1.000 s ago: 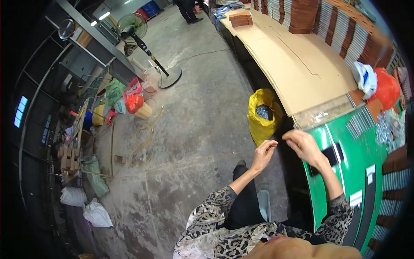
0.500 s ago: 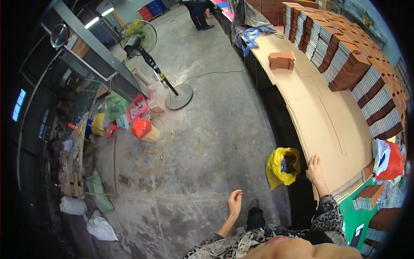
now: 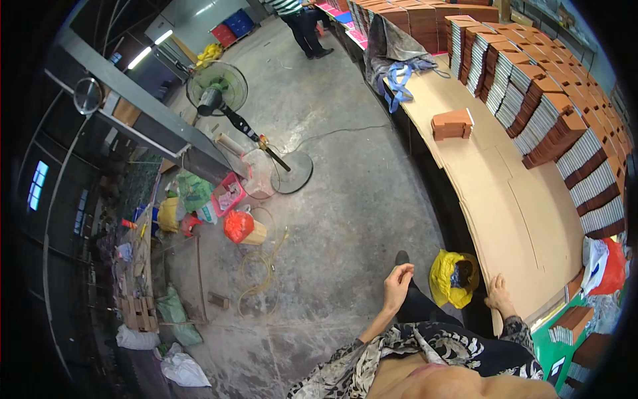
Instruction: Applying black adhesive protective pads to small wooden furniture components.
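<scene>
My left hand (image 3: 397, 289) is raised over the floor in front of my body. Its fingers are curled together in a pinch; what they hold, if anything, is too small to make out. My right hand (image 3: 500, 297) rests on the near left edge of the cardboard-covered bench (image 3: 512, 219), fingers stretched out and holding nothing. Between the two hands, low beside the bench, a yellow bag (image 3: 442, 279) stands gaping with dark stuff inside. Farther along the cardboard lies a small stack of reddish-brown pieces (image 3: 452, 125).
Tall rows of reddish-brown and grey stacked pieces (image 3: 541, 110) line the bench's right side. A red-and-white bag (image 3: 606, 266) sits at the near right. On the floor stand a pedestal fan (image 3: 292, 174) and a red-topped bin (image 3: 239, 227), with a coiled hose (image 3: 271, 266). A person (image 3: 302, 26) stands far ahead.
My left hand has come up and forward, and one foot has stepped ahead. My right hand stays at the cardboard's edge. The whole view has shifted; more of the far person shows.
</scene>
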A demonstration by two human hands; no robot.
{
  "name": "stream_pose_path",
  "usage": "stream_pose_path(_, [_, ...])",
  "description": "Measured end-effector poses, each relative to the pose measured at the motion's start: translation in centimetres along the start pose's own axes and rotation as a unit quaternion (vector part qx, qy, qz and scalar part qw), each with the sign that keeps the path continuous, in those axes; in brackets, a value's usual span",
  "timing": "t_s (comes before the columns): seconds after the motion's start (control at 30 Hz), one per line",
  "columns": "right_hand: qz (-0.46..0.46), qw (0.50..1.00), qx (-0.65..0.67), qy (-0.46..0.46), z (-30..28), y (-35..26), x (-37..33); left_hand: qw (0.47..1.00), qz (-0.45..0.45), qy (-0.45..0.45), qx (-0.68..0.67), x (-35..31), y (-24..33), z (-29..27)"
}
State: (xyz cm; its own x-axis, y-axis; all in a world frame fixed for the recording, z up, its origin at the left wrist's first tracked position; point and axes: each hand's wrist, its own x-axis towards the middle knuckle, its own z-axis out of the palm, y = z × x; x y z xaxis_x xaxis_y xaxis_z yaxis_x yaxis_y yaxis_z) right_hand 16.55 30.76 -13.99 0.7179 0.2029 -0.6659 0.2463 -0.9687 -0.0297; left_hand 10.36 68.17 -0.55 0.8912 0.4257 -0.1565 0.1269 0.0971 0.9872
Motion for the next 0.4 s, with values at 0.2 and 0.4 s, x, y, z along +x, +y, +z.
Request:
stream_pose_path(0.2, [-0.029, 0.998, -0.042, -0.029, -2.7, -1.8, -2.2, 0.993, 0.038, -0.090, 0.067, 16.3, 4.5, 0.9])
stream_pose_path(0.4, [0.255, 0.889, 0.350, -0.148, -7.0, -3.5, -1.0, 0.993, 0.057, -0.085, 0.063, 30.3, 9.6, 1.2])
